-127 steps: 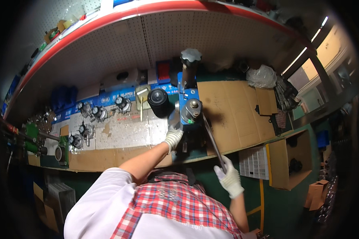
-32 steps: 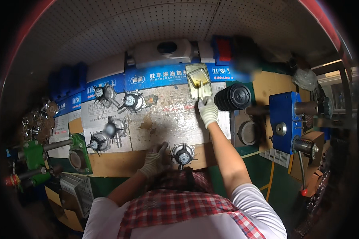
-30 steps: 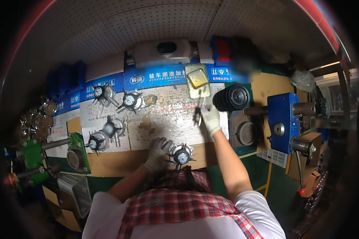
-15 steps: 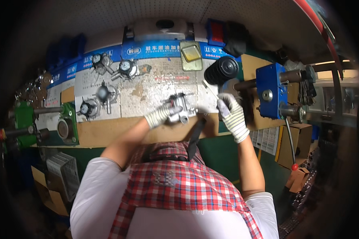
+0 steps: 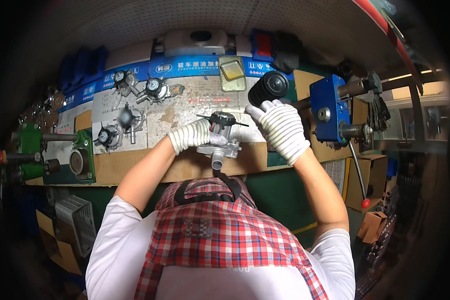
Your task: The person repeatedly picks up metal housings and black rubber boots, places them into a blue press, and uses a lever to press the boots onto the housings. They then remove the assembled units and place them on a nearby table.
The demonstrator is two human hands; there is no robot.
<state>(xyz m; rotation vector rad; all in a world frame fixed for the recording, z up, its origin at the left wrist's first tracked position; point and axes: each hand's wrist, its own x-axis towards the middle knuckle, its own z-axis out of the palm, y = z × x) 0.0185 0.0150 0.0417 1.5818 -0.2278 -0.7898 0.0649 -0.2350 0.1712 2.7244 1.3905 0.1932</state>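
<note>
- Silver-grey metal makes up the body of the housing (image 5: 226,133), a cast piece with a dull shine, standing roughly upright at the front edge of the bench, before the person's chest.
- Black covers its top: a dark cap (image 5: 223,118) with thin dark rods sticking out to either side.
- Below, the body widens into an uneven flange, and a short round pipe stub (image 5: 217,162) points toward the person, its open end showing.
- The left hand (image 5: 195,136), in a white striped glove, is closed about the housing from its left side, thumb across the front of the metal; the far fingers are hidden.
- The right hand (image 5: 283,131), gloved likewise, has its fingers curled and pinches a thin pale stick (image 5: 232,110), which reaches left just behind the dark cap; whether the two touch, I cannot tell.
- Four similar housings (image 5: 156,89) sit to the left on the printed cardboard (image 5: 185,107).
- Beyond the stick lies a shallow tray (image 5: 226,86) bearing a smaller dish of yellowish liquid, near a black ribbed cylinder (image 5: 268,87).
</note>
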